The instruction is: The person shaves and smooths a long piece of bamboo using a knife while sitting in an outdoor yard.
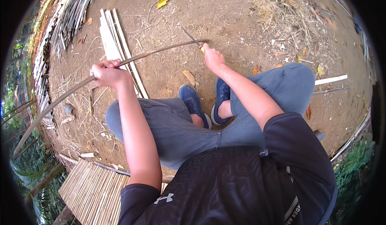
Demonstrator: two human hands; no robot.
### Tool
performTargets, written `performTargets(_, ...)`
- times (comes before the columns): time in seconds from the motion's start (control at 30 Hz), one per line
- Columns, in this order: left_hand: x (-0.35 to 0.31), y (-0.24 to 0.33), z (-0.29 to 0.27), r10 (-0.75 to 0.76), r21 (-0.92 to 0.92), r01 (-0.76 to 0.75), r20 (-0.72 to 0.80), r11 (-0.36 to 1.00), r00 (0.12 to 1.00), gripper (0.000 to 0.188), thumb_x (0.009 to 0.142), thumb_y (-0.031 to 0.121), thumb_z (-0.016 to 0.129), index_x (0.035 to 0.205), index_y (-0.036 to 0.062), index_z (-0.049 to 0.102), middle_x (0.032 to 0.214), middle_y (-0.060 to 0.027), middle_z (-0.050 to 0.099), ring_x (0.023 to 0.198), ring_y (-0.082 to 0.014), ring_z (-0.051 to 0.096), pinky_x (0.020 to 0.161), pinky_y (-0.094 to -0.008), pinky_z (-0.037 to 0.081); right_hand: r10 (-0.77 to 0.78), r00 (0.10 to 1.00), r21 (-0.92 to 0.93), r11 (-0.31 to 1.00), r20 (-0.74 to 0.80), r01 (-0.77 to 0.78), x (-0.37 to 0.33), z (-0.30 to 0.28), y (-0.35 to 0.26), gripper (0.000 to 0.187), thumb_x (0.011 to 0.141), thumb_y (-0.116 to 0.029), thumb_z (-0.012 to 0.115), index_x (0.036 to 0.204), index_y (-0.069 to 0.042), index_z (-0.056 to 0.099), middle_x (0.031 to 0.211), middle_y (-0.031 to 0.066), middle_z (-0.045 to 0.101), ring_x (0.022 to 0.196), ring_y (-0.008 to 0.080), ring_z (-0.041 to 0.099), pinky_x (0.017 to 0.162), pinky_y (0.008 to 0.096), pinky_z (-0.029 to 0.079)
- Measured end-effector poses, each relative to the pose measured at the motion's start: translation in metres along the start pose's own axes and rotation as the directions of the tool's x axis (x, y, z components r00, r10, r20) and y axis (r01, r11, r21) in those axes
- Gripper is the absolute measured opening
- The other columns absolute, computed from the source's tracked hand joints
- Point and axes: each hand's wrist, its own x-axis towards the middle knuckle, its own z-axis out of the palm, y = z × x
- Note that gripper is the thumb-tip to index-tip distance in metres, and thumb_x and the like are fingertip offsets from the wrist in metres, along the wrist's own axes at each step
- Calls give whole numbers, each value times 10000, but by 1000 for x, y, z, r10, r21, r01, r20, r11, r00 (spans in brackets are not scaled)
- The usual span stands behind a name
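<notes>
A long, thin brown pole (161, 49), perhaps bamboo or cane, curves across the view from the lower left to the upper middle. My left hand (107, 74) is closed around it partway along. At its far right end, my right hand (214, 58) grips a knife (189, 35) with a dark, narrow blade and a yellowish handle. The blade crosses the pole close to the tip; whether it is cutting in cannot be made out. Most of the handle is hidden by my right fingers.
Pale split strips (114, 36) lie on the dirt ground beyond my left hand. Bundled sticks (76, 12) are heaped at the far left, dry straw (289, 18) at the far right. A slatted bamboo surface (94, 193) is at lower left. My shoes (193, 100) rest between my bent knees.
</notes>
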Motion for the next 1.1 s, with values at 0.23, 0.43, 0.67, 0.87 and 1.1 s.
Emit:
performTargets(0.23,10,-2,-3,-16,0,16,-45,1000,999,172,798,33,419,672,106,328,515,-29,344,426,-150,351,426,-314,394,11,1000,-10,1000,21,-11,-1,-7,-18,183,937,-46,415,1095,-23,504,947,248,697,925,392,694,754,502,563)
performTargets(0.43,3,2,-5,2,-30,-1,43,1000,999,176,788,14,403,675,117,316,501,-34,335,408,-150,327,404,-317,361,-16,997,-56,998,71,20,-3,-14,-26,213,961,-87,409,1129,-24,524,1021,233,690,986,391,676,821,509,535)
performTargets(0.67,-2,5,0,13,-39,-9,102,999,995,199,798,10,399,655,113,308,496,-29,334,409,-148,340,398,-308,354,-50,999,-31,998,-14,50,2,5,-7,242,921,-34,418,1149,-11,496,906,278,689,899,402,697,757,507,563)
performTargets(0.87,13,-1,-1,-29,4,30,-50,1000,998,203,812,20,416,666,113,310,520,-21,353,422,-132,350,410,-300,378,-39,998,19,999,-47,40,11,-2,-10,184,910,-33,437,1093,-33,459,880,259,688,868,437,685,721,543,542)
performTargets(1.1,10,-5,-7,-17,-6,17,-24,1000,1000,156,804,24,423,701,101,335,519,-26,343,428,-141,346,422,-304,379,-3,998,-12,1000,-64,2,6,-1,-2,175,906,-28,448,1071,-21,506,902,237,707,866,376,711,707,492,575)
